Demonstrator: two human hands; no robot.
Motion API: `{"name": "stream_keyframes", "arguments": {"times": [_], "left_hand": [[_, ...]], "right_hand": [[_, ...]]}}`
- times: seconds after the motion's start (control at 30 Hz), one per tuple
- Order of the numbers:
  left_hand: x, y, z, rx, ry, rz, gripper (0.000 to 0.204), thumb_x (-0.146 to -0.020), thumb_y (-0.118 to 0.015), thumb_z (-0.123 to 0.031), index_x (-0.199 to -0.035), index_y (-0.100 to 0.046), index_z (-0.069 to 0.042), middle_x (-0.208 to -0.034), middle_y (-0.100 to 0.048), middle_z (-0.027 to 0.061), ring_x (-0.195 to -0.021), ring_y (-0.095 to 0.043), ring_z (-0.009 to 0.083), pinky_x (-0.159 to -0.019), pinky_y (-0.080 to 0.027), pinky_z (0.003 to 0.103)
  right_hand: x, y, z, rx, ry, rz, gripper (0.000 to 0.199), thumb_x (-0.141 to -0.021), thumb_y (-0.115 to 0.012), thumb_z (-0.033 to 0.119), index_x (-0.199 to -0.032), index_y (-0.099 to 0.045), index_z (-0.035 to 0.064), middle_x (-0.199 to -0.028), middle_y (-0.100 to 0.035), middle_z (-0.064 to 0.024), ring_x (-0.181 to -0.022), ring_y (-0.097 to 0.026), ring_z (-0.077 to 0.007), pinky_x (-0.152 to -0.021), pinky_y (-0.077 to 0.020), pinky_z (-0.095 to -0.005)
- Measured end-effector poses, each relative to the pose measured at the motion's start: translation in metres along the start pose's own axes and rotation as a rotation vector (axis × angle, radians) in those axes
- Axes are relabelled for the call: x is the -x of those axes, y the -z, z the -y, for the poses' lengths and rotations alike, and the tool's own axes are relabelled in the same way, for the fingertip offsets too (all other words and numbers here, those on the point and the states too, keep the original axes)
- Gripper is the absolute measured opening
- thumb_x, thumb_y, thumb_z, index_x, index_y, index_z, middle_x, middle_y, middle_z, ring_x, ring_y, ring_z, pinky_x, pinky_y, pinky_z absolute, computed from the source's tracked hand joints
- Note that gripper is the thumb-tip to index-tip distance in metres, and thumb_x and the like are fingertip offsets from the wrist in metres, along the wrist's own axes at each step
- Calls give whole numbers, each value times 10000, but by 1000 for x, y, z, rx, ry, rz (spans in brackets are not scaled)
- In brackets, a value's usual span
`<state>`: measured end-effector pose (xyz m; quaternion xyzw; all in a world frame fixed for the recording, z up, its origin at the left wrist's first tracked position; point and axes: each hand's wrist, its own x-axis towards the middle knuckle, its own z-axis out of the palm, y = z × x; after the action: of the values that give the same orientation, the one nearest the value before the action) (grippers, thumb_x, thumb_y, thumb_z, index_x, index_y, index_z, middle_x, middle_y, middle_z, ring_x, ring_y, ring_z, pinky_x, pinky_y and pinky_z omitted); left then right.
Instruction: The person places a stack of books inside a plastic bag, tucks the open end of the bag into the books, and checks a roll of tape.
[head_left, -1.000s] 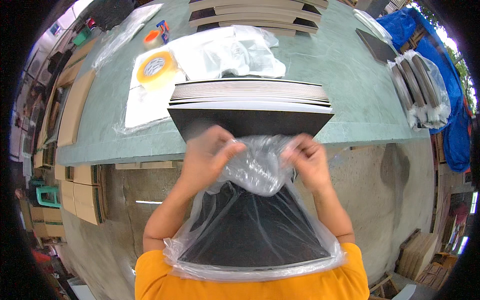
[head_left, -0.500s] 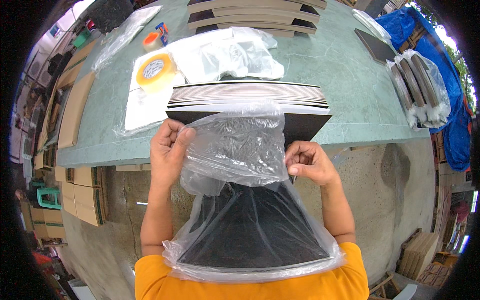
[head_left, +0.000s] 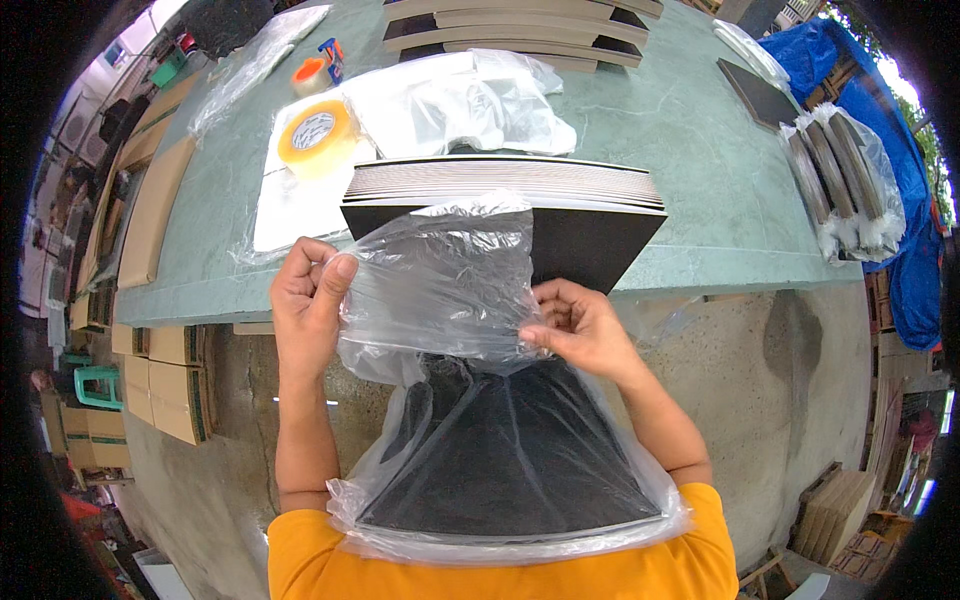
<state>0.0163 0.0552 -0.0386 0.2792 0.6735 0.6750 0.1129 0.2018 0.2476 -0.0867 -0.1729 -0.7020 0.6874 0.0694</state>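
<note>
Showing a clear bag (head_left: 500, 549) drawn around a black panel (head_left: 500, 450), which lies inside it close before your yellow shirt (head_left: 300, 555). The panel is seen through the plastic. Above its far end, crumpled clear film (head_left: 435, 275) spreads between your hands; whether film and bag are one piece cannot be told. Your left hand (head_left: 312, 295) pinches the film's left side between thumb and fingers; your right hand (head_left: 580, 325) grips its lower right corner, fingers curled. The film overlaps the black front of a stack (head_left: 500, 185) with pale layered edges, set at the near edge of the table. To your right, clear wrapping encloses a row of dark slabs (head_left: 838, 175), near a bare dark board (head_left: 755, 92).

The table (head_left: 680, 140) is grey-green. On its left part, a yellow tape roll (head_left: 318, 135) rests on a white packet (head_left: 293, 215), beside loose white plastic (head_left: 470, 105); a small orange roll (head_left: 311, 76) lies just beyond. Thick boards (head_left: 515, 35) are piled at the far side. Around the table: a blue tarp (head_left: 905, 290) at right, cartons (head_left: 175, 397) and a green stool (head_left: 97, 387) at left, a stained concrete floor (head_left: 740, 410) below.
</note>
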Motion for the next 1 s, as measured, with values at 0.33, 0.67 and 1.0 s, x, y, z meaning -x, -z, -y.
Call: {"name": "stream_keyframes", "arguments": {"times": [0.33,0.67,1.0], "left_hand": [[12,-15,-32,-718,-465,-122,129,-718,-632,-82,-726,-526,-9,-619,-504,52,-527,-454,133,-498,-372,235],[23,-54,-7,-78,60,680,140,-736,-635,-157,-749,-582,-28,-608,-509,-45,-558,-444,51,-495,-361,216],[51,-77,-61,-662,-247,1065,179,-773,-573,-162,-855,-533,-8,-779,-576,114,-780,-583,228,-628,-447,280]], "right_hand": [[7,11,28,217,-172,162,191,-790,-584,176,-732,-583,-5,-680,-601,-56,-591,-534,-86,-530,-419,-234],[8,2,7,-923,-34,268,185,-778,-604,204,-795,-558,26,-701,-584,-67,-598,-542,-112,-532,-438,-247],[20,-2,68,-293,618,69,170,-651,-698,109,-790,-635,34,-959,-527,-132,-930,-508,-222,-819,-394,-324]]}}
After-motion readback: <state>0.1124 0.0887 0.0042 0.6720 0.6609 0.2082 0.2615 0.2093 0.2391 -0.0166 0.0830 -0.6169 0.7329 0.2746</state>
